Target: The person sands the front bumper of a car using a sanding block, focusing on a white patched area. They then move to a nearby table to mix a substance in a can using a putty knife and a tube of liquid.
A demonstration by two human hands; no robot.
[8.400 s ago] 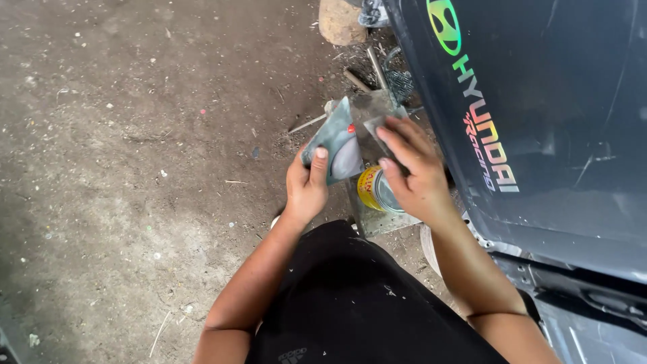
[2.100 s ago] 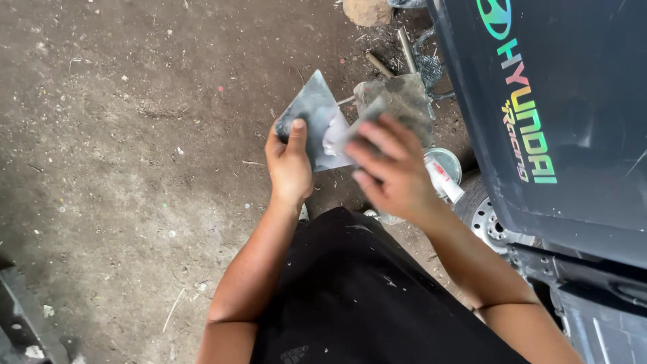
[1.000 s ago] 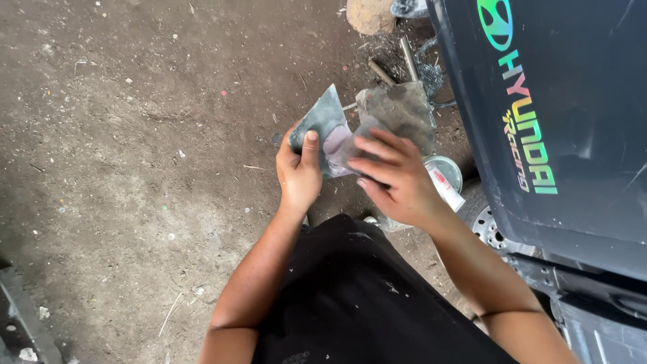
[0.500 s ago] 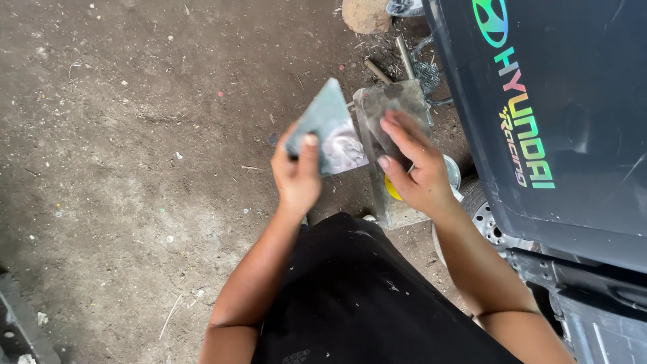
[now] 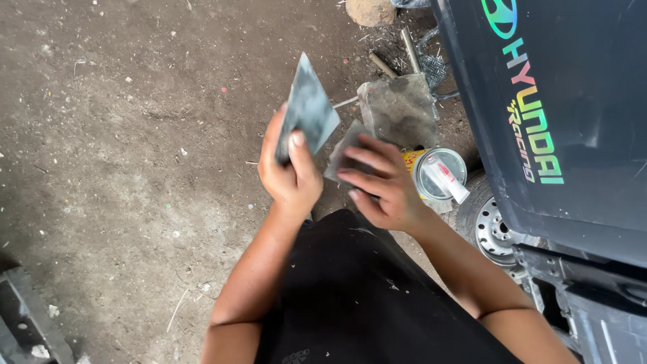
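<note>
scraper: grey flat blade [image 5: 309, 111], held up over the floor [image 5: 121, 148], long axis tilted up and to the right
left hand: [image 5: 291, 176] fingers closed on the blade's lower end, thumb on its face
right hand: [image 5: 381, 185] just right of the blade, fingers half-curled on a second grey piece [image 5: 345, 149]
nearer: left hand has it; right is close, not touching
beyond: open tin [image 5: 439, 174], grey pad [image 5: 399, 111], dark car panel [image 5: 573, 101]

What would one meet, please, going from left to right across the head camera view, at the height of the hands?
Bare dirt floor → left hand holding a grey spreader blade → right hand → open tin with a small tube on it → small wheel → dark vehicle panel.
</note>
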